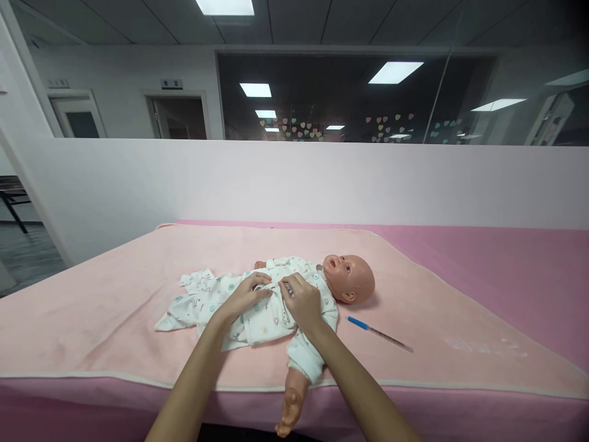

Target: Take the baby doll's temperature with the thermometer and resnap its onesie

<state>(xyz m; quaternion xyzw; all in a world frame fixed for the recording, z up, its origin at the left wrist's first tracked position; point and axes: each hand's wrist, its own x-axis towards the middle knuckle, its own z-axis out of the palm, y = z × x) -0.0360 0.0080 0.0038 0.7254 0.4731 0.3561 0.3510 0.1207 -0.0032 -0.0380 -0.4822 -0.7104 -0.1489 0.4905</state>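
At the left of the frame, the peach blanket (115, 294) covered most of the worktop, and the loose, empty legs of the romper (202, 294) trailed out flat across it toward the left.

Your left hand (246, 296) lay on the romper's front at the middle of the frame, its fingers drawn narrow and pinching one edge of the opening. Just to the right, your right hand (301, 301) met it almost fingertip to fingertip, with the fingers curled over and gripping the opposite edge on the chest. I judged the step in hand to be closing the front of the garment. The fastening itself was too small to make out, so it may have been a snap or a tie.

A next move would have called for keeping both edges lined up and taut while pressing them together. The cloth was soft, white with small pastel prints, and bunched easily.

The doll (350, 279) lay on its back in the centre of the blanket, its bare head toward the right. One arm (292, 405) hung over the near edge at the bottom of the frame.

Right of the head, apart from it, lay a thin blue-tipped stick (380, 333). Beyond that, the pink cover (506, 270) showed at the right.
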